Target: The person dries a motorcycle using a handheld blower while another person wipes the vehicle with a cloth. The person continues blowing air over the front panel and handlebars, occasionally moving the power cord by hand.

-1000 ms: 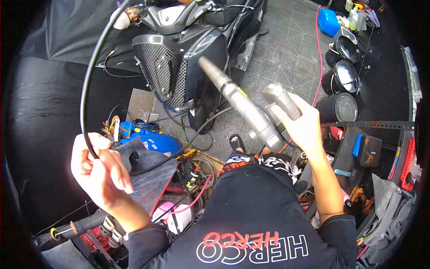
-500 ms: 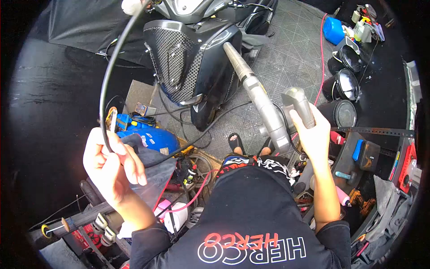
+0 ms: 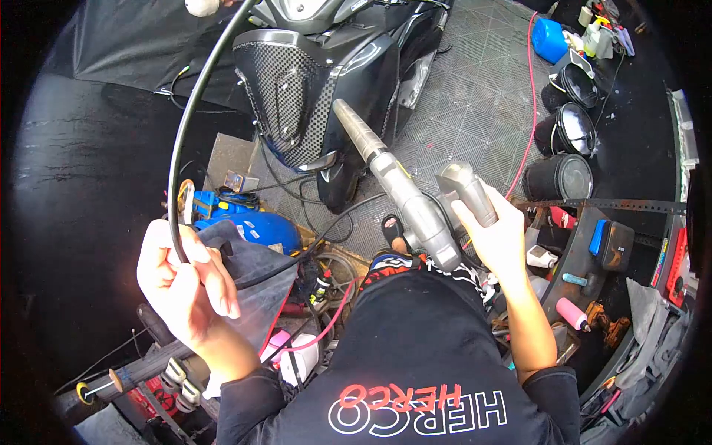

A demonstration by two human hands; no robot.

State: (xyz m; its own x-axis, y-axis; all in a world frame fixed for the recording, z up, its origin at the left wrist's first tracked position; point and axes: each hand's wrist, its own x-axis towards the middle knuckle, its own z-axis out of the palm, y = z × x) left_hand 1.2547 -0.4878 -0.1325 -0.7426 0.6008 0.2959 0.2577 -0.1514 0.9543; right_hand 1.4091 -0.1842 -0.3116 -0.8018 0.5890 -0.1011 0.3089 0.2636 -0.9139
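In the head view, my right hand [image 3: 493,230] is wrapped round the grey handle end of a blower [image 3: 404,189]. Its long tapered nozzle points up and left, and its tip overlaps the front of a dark scooter [image 3: 356,96] with checkered panels. My left hand [image 3: 182,285], raised at the left, has its fingers closed round a black cable [image 3: 176,163]. From that hand the cable arcs up to the top edge of the view. Another stretch of black cable runs from near the hand across the floor toward the blower.
Black buckets [image 3: 567,130] and a blue jug [image 3: 549,41] line the right side beside a red hose [image 3: 530,104]. A shelf [image 3: 571,252] with tools and a pink bottle [image 3: 571,314] stands by my right arm. A blue machine [image 3: 256,230] sits beyond my left hand.
My right hand has shifted left and slightly down with the blower, so the nozzle tip lies lower and further left. My left hand has dropped slightly, still gripping the cable.
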